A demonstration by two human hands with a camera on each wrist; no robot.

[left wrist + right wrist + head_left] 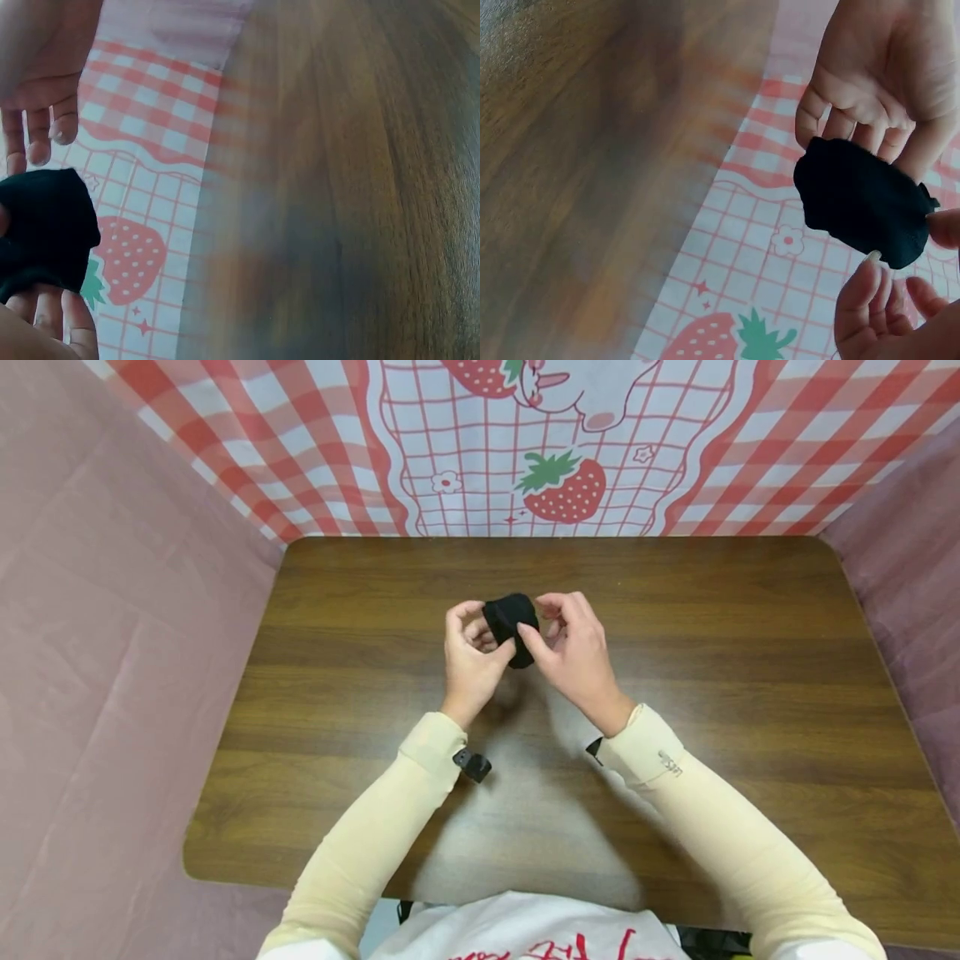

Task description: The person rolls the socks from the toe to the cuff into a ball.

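A small, soft piece of black cloth (512, 614), folded into a rounded bundle, is held above the table between both hands. My left hand (474, 660) grips its left side, thumb in front and fingers curled behind. From the right, my right hand (577, 656) pinches the cloth, its thumb on the near face and its index fingertip at the edge. In the right wrist view, the cloth (862, 202) appears as a flattened dark oval with an uneven rim. The left wrist view cuts off part of the cloth (49, 225). Its exact kind cannot be told.
Beneath the hands lies a brown wood-grain table (337, 693) with rounded corners. Behind it hangs a red-and-white checked curtain (315, 443) printed with strawberries. Pink cloth (112, 652) covers the left side, and more pink cloth (900, 577) the right. A small black device (472, 765) sits at the left wrist.
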